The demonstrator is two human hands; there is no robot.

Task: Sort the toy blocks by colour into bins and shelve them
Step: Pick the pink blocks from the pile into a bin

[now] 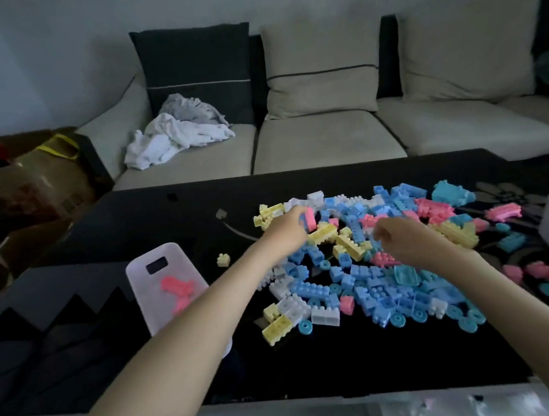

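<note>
Head: barely begun, some pink in bin [142,283] left of pile [369,285]; L grip [287,229] pinching pink block [310,220], R grip [395,241] unclear.

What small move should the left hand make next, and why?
Probably the left hand should carry the pink block it grips over to the translucent bin on its left and drop it in, because that bin already holds pink blocks.
</note>
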